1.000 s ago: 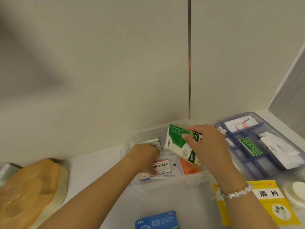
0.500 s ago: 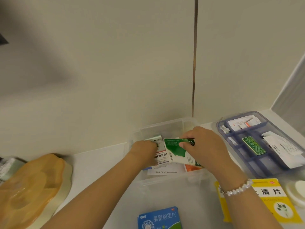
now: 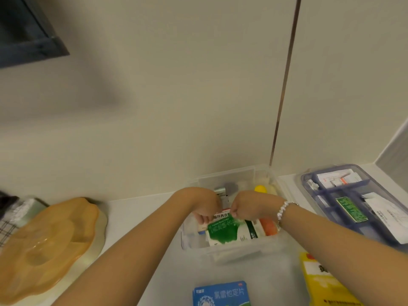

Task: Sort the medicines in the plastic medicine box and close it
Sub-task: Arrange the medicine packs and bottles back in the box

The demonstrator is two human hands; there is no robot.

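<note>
A clear plastic medicine box sits open on the white worktop, pushed up close to the pale wall. Both hands reach down into the clear plastic medicine box. The left hand is curled shut, and its fingertips touch a white medicine packet with a red stripe — I cannot tell for sure if it grips it. The right hand is curled shut too, just beside the left one, pinching the top edge of a green and white medicine packet that lies flat inside the box. A string of white beads goes round the right wrist. Also inside the box are an orange packet, touching the green one on its right, and a small yellow round thing at the back. To the right of the box sits a see-through blue tray with little sections, and it holds more packets and papers. In front of the box lies a blue medicine carton — and near it on the right, a yellow medicine packet. Far to the left of the box is a wavy orange plastic dish.
</note>
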